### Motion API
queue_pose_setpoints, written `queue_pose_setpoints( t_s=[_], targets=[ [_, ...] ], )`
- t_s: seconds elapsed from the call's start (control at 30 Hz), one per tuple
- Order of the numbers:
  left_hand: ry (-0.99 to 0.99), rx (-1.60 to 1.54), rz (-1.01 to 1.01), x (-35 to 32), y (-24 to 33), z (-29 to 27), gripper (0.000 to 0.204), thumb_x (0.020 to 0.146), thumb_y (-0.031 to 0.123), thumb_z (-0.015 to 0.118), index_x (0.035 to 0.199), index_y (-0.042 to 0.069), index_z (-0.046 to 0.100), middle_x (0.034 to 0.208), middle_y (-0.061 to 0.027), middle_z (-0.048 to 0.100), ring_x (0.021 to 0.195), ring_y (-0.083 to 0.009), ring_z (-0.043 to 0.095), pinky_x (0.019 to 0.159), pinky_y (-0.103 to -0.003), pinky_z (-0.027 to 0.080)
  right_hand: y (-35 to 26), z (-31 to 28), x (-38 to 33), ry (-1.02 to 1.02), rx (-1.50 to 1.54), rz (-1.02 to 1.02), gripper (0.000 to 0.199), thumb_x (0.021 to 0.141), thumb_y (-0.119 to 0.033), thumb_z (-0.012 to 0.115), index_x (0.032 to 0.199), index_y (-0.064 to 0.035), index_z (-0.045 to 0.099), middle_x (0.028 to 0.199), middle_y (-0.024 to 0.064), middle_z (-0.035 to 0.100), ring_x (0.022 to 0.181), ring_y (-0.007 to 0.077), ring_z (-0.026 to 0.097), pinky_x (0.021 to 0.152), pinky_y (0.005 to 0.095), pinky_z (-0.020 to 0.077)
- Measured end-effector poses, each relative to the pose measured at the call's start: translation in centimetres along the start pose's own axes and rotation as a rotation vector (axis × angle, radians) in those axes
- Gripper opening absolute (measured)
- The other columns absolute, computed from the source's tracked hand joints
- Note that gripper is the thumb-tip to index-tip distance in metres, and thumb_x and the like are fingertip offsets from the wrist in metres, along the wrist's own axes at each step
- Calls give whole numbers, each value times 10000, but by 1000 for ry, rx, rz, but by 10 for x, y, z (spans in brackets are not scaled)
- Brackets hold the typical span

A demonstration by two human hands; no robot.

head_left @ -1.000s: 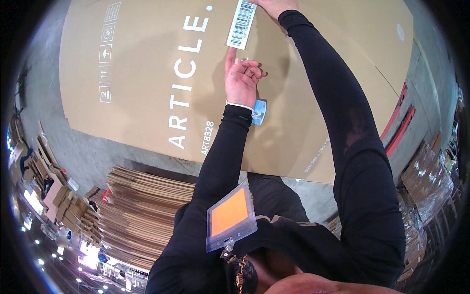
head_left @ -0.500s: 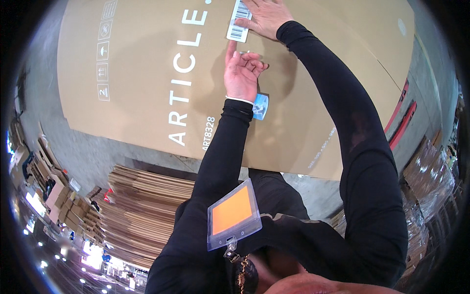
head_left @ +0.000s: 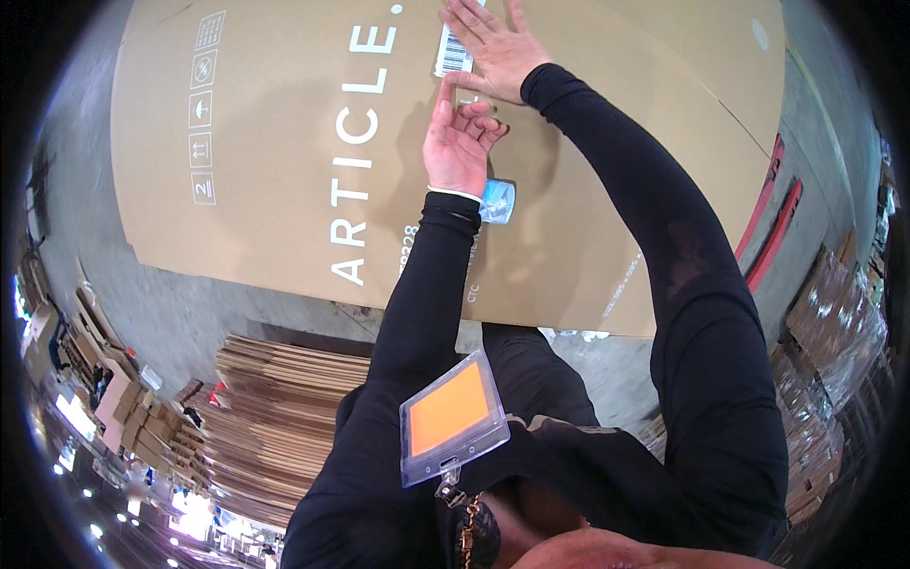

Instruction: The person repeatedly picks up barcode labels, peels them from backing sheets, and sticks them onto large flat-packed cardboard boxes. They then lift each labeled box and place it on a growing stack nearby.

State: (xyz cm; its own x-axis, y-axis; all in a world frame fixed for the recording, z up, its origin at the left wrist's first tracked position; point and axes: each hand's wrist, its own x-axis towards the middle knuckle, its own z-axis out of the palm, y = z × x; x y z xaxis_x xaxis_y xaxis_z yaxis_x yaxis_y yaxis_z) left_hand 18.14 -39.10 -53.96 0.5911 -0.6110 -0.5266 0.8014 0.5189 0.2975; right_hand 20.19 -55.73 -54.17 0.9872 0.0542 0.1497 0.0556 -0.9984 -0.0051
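A large brown cardboard box (head_left: pixel 275 114) with white print lies below my hands. Near its far edge is a white barcode label (head_left: pixel 453 55). My right hand (head_left: pixel 498 55) rests flat across the label's right side, fingers spread, its thumb at the label's near end. Just below it, my left hand (head_left: pixel 457 152) is turned palm up, index finger stretched toward the label's near end and the other fingers loosely curled. Nothing shows in either hand. Beside my left wrist lies a small shiny blue item (head_left: pixel 499 201), partly hidden by the wrist; its kind is unclear.
Stacked flat cardboard sheets (head_left: pixel 284 417) stand on the floor at the near left. Red forks (head_left: pixel 773 228) lie beyond the box's right side, with plastic-wrapped goods (head_left: pixel 834 308) nearby. A clear badge holder with an orange card (head_left: pixel 453 412) hangs from my chest.
My right hand has slid a little down and left, its thumb moving from the label's face to its near end, close to my left index fingertip. My left hand has shifted slightly left.
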Motion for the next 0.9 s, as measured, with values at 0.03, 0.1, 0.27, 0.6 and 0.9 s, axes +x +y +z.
queue_pose_setpoints(
  t_s=[0.03, 0.1, 0.27, 0.6, 0.9],
  targets=[
    [46, -51, -11, -2, 2, -3, 419, 972, 343, 451, 1332, 135, 500, 946, -80, 622, 821, -224, 612, 857, -454, 508, -7, 2, 1, 45, -57, 6, 707, 926, -531, 501, 1462, -87, 379, 1489, 121, 406, 1380, 208, 373, 1136, 534, 237],
    [159, -133, -3, -18, 17, -23, 369, 968, 334, 455, 1239, 107, 564, 945, -73, 622, 819, -224, 605, 864, -451, 501, -46, -1, -1, -238, 29, -62, 789, 916, -555, 434, 1525, -125, 174, 1582, 67, 170, 1459, 193, 154, 1161, 564, 94],
    [435, 15, -371, -168, 2, -60, 241, 952, 268, 524, 1081, 87, 615, 866, -20, 626, 814, -185, 598, 822, -415, 496, -144, -18, -119, -491, 368, -207, 823, 846, -571, 377, 1519, -119, 235, 1585, 97, 239, 1478, 220, 182, 1180, 578, 52],
    [817, 578, -381, -272, 162, -185, 452, 852, 392, 640, 1206, 127, 545, 1279, -87, 496, 1010, -259, 547, 852, -468, 439, -371, -124, -289, -500, 1639, 1397, 341, 975, -312, 538, 938, 17, 623, 803, 99, 637, 622, 166, 603, 540, 346, 531],
    [608, 336, -404, -284, 195, -88, 585, 827, 590, 667, 1201, 152, 563, 1010, -62, 640, 961, -261, 579, 801, -418, 462, -365, -181, -429, 319, 1674, 2299, 559, 931, -465, 511, 1296, -49, 432, 1080, 158, 585, 869, 293, 642, 733, 480, 518]
  ],
)
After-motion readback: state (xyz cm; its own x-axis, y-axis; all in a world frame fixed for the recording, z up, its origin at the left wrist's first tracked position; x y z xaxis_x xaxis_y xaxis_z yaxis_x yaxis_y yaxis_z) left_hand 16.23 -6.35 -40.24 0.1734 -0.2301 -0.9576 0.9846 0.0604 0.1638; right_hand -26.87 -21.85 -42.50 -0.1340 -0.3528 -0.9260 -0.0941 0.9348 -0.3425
